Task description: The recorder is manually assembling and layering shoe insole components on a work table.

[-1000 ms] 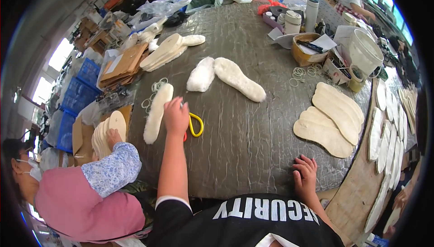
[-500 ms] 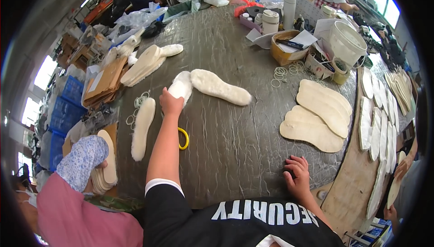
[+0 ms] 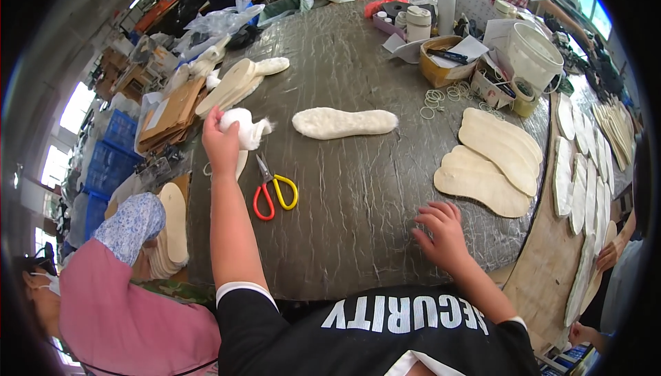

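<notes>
My left hand grips a curled, fluffy white insole, lifted at the left of the dark table. Under that wrist, another pale insole is mostly hidden. Scissors with one red and one yellow handle lie just right of my left forearm. Beyond them rests a single fleecy insole, fluffy side up. My right hand hovers at or touches the near right tabletop, fingers apart, holding nothing. Overlapping cream insoles lie to its upper right.
At the left, a person in pink sits by stacked insoles. More insoles lie beside flattened cardboard. Rubber bands, a round tub and a translucent bucket stand far right. White pieces cover a side board.
My left hand has lifted the white insole and moved left with it, uncovering the scissors. The fleecy insole now lies straighter across the table. My right hand has shifted slightly left and away from me.
</notes>
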Available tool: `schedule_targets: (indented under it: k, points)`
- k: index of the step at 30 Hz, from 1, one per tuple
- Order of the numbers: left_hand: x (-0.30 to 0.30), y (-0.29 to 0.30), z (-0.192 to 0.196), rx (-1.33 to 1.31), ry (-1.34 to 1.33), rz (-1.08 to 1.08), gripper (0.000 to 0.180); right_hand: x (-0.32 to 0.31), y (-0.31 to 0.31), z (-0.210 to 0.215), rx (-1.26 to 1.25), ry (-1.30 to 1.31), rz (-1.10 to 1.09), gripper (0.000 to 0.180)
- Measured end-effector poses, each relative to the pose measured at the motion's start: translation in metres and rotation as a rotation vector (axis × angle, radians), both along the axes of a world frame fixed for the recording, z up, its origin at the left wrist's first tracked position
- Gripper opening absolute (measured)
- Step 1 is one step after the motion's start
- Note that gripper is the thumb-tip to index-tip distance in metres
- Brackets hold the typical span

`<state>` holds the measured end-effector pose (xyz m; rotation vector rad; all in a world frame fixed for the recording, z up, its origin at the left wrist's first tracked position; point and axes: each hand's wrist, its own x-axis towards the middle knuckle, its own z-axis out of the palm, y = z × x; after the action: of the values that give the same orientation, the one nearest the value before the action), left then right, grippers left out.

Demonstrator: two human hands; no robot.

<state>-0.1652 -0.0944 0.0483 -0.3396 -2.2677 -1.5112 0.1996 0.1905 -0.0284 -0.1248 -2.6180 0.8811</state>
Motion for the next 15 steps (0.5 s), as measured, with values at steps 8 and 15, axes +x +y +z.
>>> schedule_targets:
  k: [8, 15]
  points:
    - [0.122, 0.011, 0.075, 0.076, -0.079, -0.587, 0.048, -0.106, -0.028, -0.011, -1.752, -0.343, 0.179, 0.069]
    - [0.188, 0.003, 0.017, 0.035, -0.225, -0.985, 0.046, -0.054, -0.013, -0.007, -1.757, -0.302, 0.174, 0.051]
